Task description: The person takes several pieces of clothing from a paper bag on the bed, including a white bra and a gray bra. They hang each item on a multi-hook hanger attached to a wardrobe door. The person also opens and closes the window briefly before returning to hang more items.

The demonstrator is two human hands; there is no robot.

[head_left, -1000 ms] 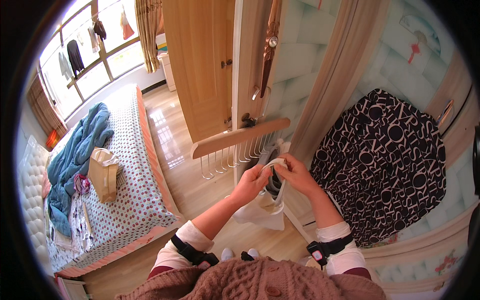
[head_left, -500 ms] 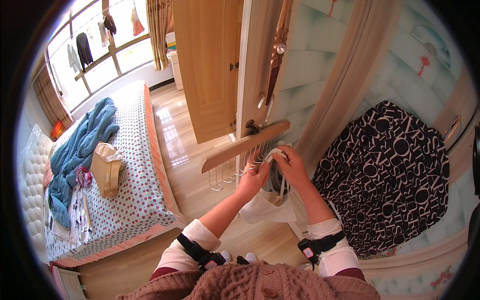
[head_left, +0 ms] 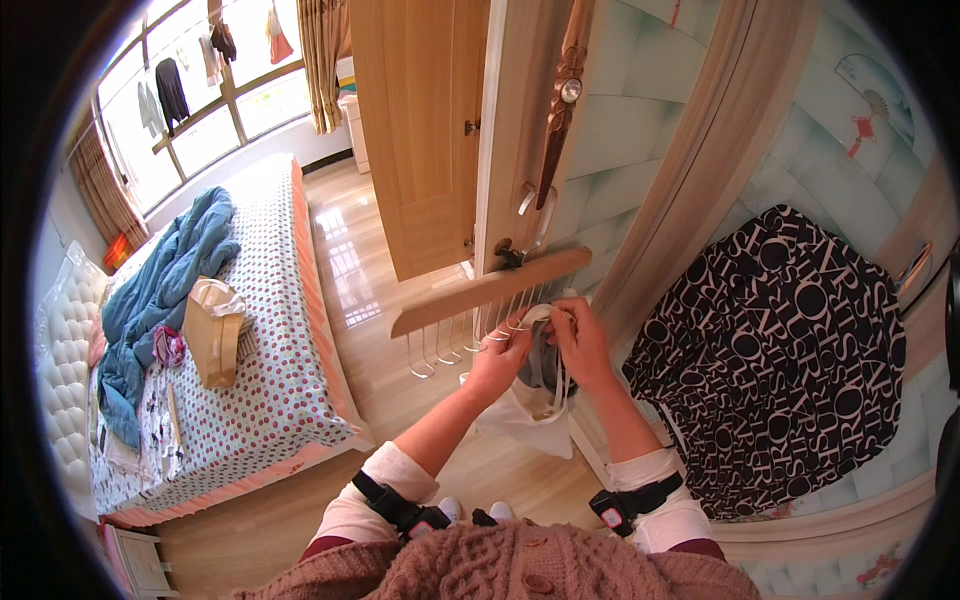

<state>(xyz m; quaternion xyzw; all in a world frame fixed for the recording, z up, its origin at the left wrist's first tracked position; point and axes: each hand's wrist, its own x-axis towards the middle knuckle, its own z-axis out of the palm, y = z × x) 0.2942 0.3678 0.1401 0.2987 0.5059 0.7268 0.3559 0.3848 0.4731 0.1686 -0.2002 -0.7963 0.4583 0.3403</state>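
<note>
A white bag (head_left: 522, 428) with thin straps and something grey showing in its opening hangs below my hands. My left hand (head_left: 501, 358) is closed on the bag's upper edge, close to the metal hooks of a wooden rack (head_left: 490, 291). Opposite it, my right hand (head_left: 583, 346) pinches the strap and rim from the other side. Several silvery hooks hang from the rack's bar; those nearest the bag are partly hidden by my left fingers. Whether the strap sits on a hook cannot be made out.
An open wooden door (head_left: 415, 140) stands beyond the rack. At left is a bed (head_left: 290, 400) with a blue quilt (head_left: 170, 265) and a tan paper bag (head_left: 210, 345). A black-and-white lettered cloth (head_left: 775, 370) hangs at right against the pale wall.
My hands have drawn slightly apart, spreading the top of the white bag so more grey shows. The bag has risen and narrowed a little. My view has shifted slightly.
</note>
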